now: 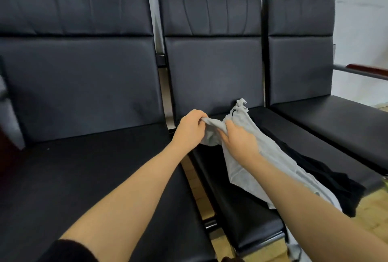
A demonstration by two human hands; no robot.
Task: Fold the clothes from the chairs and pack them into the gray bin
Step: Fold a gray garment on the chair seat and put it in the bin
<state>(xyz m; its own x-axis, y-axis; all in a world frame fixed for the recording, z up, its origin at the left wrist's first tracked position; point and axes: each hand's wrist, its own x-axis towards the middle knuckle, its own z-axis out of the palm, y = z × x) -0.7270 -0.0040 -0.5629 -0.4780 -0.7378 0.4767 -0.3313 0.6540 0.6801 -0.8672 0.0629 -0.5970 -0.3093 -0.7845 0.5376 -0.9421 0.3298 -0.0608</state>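
Observation:
A light grey garment [247, 152] is lifted above the middle chair seat [237, 209], its lower part trailing down toward the bottom right. My left hand [190, 129] pinches one bunched edge of it. Close beside it, my right hand [237, 140] grips the cloth with curled fingers. A black garment [310, 169] lies on the same seat, partly under the grey one. The gray bin is not in view.
Three black padded chairs stand in a row against a pale wall. The left seat [94, 188] and right seat [340, 121] hold no clothes. A red-brown armrest [367, 70] juts out at the far right. Wooden floor shows between the seats.

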